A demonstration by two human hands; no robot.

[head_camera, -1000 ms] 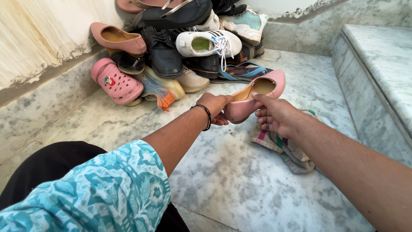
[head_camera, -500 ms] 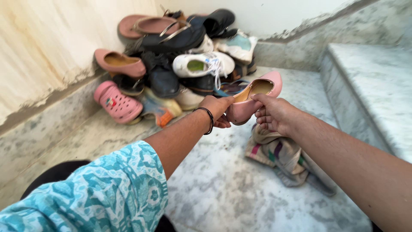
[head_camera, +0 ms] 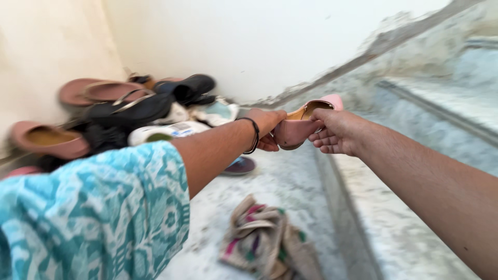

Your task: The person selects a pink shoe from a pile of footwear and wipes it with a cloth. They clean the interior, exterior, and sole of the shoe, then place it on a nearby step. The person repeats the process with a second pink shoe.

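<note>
- Far left: a blurred heap of shoes and sandals [head_camera: 124, 111] against the pale wall.
- Near centre: a crumpled striped cloth [head_camera: 267, 243] on the marble floor.
- Left hand [head_camera: 267, 129], black band at the wrist, grips the heel end of a pink flat slip-on shoe [head_camera: 301, 124].
- Right hand [head_camera: 337, 132] pinches that shoe's rim, held in mid-air above the marble step [head_camera: 394, 228].

Soft, even daylight; motion blur smears the shoe pile [head_camera: 119, 111] and the marble step [head_camera: 415, 171], with faint shadows.

shoe: pink shoe [head_camera: 301, 127] lifted from lower centre to mid-frame
pile: shoe pile [head_camera: 129, 114] shifts left
view: tilts up, blurred
</note>
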